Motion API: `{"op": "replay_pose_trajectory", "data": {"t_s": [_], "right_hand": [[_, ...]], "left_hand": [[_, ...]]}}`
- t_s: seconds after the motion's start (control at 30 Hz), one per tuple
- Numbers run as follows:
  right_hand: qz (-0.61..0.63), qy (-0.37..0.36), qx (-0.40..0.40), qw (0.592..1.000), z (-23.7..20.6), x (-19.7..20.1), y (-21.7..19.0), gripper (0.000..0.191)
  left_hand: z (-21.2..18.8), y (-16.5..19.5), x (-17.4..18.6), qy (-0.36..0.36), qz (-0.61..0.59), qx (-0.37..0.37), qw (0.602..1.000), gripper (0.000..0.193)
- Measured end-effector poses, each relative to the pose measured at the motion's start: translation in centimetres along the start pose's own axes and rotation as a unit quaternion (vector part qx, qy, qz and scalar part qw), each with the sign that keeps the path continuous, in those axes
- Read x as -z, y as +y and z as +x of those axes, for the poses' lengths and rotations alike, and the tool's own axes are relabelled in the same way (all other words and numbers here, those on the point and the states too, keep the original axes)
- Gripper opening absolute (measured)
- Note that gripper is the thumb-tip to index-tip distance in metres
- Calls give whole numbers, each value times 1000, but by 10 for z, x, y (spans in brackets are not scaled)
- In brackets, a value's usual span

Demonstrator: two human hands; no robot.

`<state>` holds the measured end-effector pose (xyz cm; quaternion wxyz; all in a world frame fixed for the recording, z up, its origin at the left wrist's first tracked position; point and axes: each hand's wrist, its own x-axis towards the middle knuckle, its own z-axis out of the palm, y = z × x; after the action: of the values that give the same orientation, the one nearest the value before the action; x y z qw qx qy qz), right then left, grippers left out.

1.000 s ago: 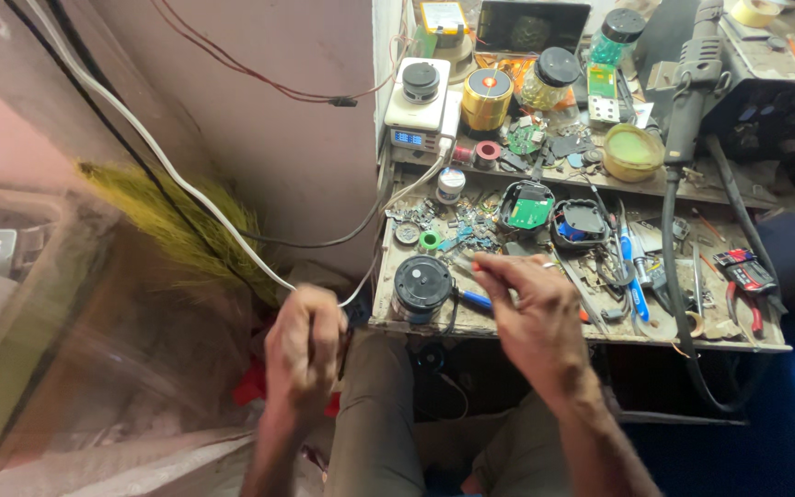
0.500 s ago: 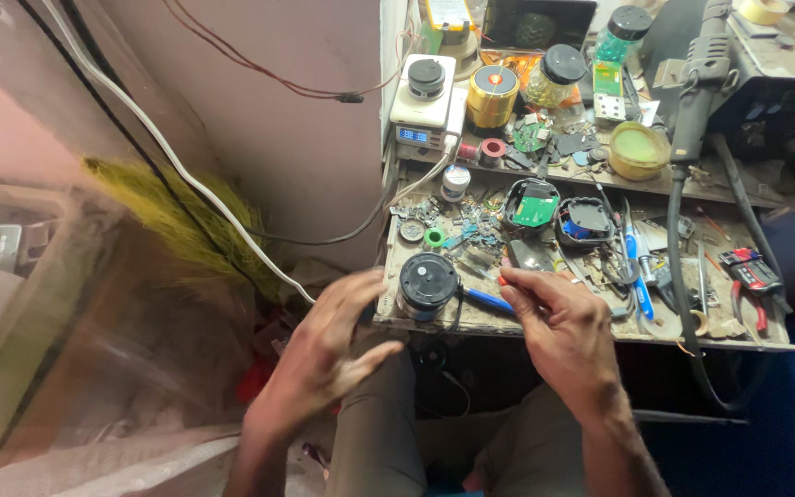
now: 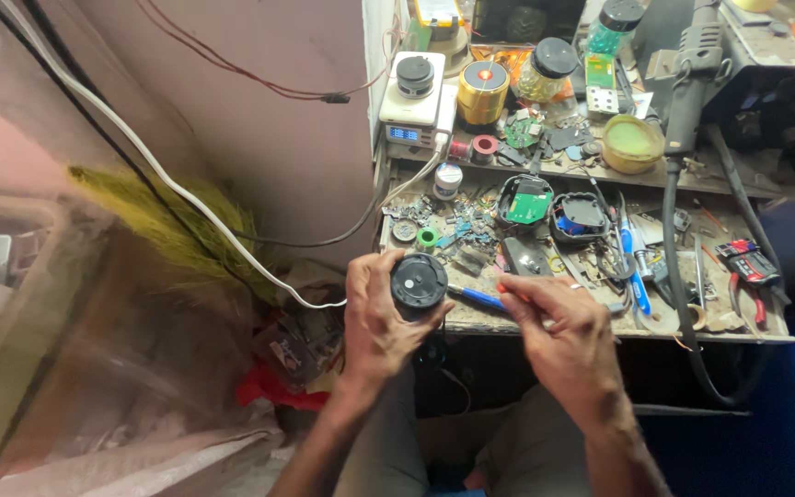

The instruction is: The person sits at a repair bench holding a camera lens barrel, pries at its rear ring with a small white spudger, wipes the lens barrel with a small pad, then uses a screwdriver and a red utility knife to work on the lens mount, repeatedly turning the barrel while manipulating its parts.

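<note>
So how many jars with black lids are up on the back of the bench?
2. One clear jar sits beside the yellow spool; one greenish jar stands further back to its right. Clutter may hide others.

Warm, even light on the counter [image 3: 508, 317], soft shadow beneath its front edge, sharp centre, wide-angle bending at edges, hazy glare through plastic sheet [image 3: 66, 368] at left

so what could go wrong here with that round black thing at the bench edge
The left hand grips the round black device right at the workbench edge, so it might drop if the grip loosens. The right hand works a blue-handled tool toward it; a slip could jab the left fingers.
</note>
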<state>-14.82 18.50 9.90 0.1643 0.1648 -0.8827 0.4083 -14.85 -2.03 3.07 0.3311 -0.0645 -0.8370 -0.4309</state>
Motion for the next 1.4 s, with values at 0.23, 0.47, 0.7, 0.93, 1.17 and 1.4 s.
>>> {"op": "replay_pose_trajectory", "data": {"t_s": [0.23, 0.47, 0.7, 0.93, 1.17, 1.4], "right_hand": [[-59, -24, 77, 995, 2, -13, -11, 19], [-55, -5, 48, 997, 7, -14, -11, 20], [-72, -3, 63, 995, 7, -22, -12, 20], [-71, 10, 83, 994, 10, -26, -11, 20], [-97, -11, 118, 988, 11, -35, -19, 21], [-108, -25, 172, 979, 14, -48, -28, 20]], "left_hand": [[-7, -3, -14, 48, 9, -30, 998, 100], [-14, -12, -10, -28, -155, 53, 986, 100], [-9, 0, -19, 49, -24, 27, 998, 106], [-7, -12, -1, -37, -56, 33, 997, 99], [-8, -6, -22, 57, 43, 34, 997, 93], [-6, -20, -4, -62, -65, 59, 994, 82]]}}
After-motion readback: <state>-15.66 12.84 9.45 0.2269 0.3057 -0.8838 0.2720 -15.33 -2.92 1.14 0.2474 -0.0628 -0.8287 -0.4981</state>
